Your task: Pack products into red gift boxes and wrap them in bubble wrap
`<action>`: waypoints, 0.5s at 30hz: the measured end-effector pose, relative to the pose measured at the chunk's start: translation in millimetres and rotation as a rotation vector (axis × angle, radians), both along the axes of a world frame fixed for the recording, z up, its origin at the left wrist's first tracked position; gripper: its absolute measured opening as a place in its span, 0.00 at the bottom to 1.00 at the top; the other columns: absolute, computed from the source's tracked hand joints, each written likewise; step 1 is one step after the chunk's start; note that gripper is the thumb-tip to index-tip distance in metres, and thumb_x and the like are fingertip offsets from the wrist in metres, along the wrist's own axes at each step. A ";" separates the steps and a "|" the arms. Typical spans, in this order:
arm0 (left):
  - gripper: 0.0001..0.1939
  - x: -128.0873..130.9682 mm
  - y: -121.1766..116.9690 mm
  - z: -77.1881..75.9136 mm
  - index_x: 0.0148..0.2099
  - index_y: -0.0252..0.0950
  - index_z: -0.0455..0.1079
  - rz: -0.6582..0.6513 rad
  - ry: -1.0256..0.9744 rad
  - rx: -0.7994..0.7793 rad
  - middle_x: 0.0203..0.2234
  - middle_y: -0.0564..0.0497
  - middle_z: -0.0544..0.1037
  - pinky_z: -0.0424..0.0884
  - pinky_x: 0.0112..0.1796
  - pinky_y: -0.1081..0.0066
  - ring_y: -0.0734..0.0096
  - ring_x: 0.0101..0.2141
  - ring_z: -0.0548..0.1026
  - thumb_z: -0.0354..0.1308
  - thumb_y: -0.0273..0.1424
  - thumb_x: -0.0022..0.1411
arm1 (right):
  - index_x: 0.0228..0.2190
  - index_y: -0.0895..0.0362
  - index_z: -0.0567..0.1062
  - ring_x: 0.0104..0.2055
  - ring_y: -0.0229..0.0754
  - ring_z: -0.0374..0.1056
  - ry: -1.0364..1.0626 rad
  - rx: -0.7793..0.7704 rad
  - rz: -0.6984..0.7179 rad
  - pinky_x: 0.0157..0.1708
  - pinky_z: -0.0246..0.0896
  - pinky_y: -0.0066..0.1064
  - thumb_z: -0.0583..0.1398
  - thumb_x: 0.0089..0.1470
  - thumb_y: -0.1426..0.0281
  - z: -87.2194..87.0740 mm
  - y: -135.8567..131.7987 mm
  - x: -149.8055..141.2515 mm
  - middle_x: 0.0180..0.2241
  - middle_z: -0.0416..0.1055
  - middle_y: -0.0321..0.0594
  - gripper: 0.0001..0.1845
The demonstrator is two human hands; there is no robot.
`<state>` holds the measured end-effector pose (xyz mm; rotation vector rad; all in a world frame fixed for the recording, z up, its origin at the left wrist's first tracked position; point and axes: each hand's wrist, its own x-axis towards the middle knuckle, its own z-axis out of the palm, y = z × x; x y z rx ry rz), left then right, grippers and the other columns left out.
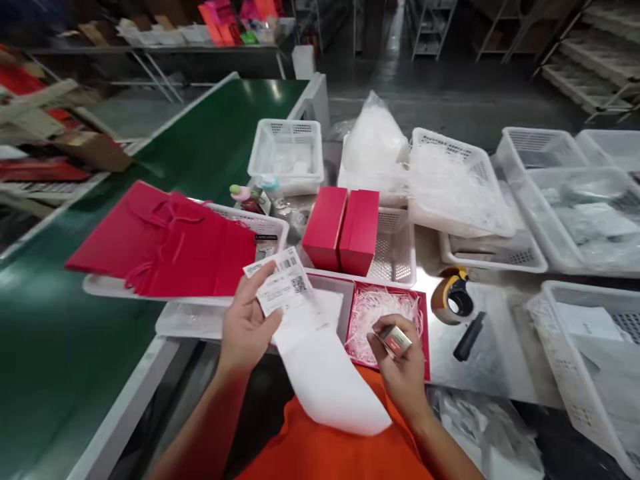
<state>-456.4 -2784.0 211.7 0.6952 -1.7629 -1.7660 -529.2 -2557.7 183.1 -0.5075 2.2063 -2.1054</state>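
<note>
My left hand [250, 319] pinches the upper left edge of a long white paper slip with a printed label [293, 293], which bears a barcode and a QR code. The slip's blank lower part curls down in front of the orange clothing. In my right hand [403, 373] is a small box [397, 341] with a gold-toned edge and a reddish end, held between thumb and fingers. Beneath that hand lies an open red gift box [427, 333] with pale shredded paper [367, 313] inside. Two upright red boxes [325, 227] stand behind it in a white basket [400, 250].
Red paper bags [185, 250] lie across a basket on the left, beside a green conveyor belt [45, 333]. To the right are a tape dispenser [453, 297] and a black marker-like object [469, 337]. White baskets [555, 353] and plastic packing material [377, 137] surround the worktop.
</note>
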 end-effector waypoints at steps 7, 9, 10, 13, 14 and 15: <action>0.56 -10.1 7.9 -0.8 0.76 0.49 0.39 0.010 0.201 -0.118 0.56 0.41 0.77 0.78 0.46 0.67 0.63 0.50 0.80 0.69 0.31 0.55 | 0.36 0.53 0.74 0.33 0.41 0.69 -0.099 -0.001 -0.020 0.32 0.67 0.31 0.66 0.55 0.64 1.7 -5.3 -2.6 0.32 0.71 0.37 0.09; 0.51 -10.4 7.3 0.6 0.74 0.50 0.45 0.095 0.229 -0.169 0.47 0.46 0.82 0.78 0.44 0.69 0.67 0.43 0.81 0.69 0.30 0.56 | 0.36 0.53 0.73 0.32 0.41 0.68 -0.205 -0.025 0.040 0.31 0.67 0.32 0.68 0.53 0.62 -3.4 -7.2 -4.1 0.31 0.71 0.37 0.12; 0.42 -10.2 6.6 2.1 0.70 0.49 0.58 0.130 0.250 -0.217 0.42 0.49 0.83 0.78 0.42 0.70 0.68 0.41 0.81 0.70 0.30 0.57 | 0.35 0.54 0.73 0.31 0.41 0.68 -0.281 -0.046 0.084 0.31 0.67 0.32 0.69 0.52 0.60 -7.0 -8.6 -4.9 0.30 0.71 0.36 0.14; 0.06 -9.1 6.9 9.1 0.40 0.43 0.82 0.104 0.359 -0.379 0.31 0.49 0.83 0.77 0.39 0.66 0.64 0.35 0.79 0.70 0.34 0.58 | 0.35 0.54 0.72 0.32 0.43 0.71 -0.574 -0.187 0.212 0.32 0.69 0.34 0.72 0.46 0.56 -17.8 -15.4 -5.7 0.32 0.73 0.38 0.22; 0.03 -8.9 8.6 11.5 0.33 0.43 0.82 0.061 0.398 -0.421 0.29 0.49 0.82 0.77 0.38 0.64 0.63 0.35 0.79 0.69 0.35 0.59 | 0.35 0.54 0.72 0.33 0.43 0.72 -0.667 -0.248 0.253 0.32 0.70 0.35 0.73 0.45 0.56 -20.0 -18.4 -5.1 0.35 0.74 0.40 0.23; 0.05 -8.8 11.0 13.3 0.31 0.44 0.81 0.018 0.430 -0.454 0.29 0.49 0.82 0.77 0.38 0.62 0.62 0.35 0.79 0.68 0.36 0.60 | 0.36 0.54 0.72 0.34 0.44 0.73 -0.745 -0.306 0.288 0.32 0.71 0.36 0.73 0.44 0.55 -21.0 -21.5 -4.3 0.38 0.75 0.41 0.24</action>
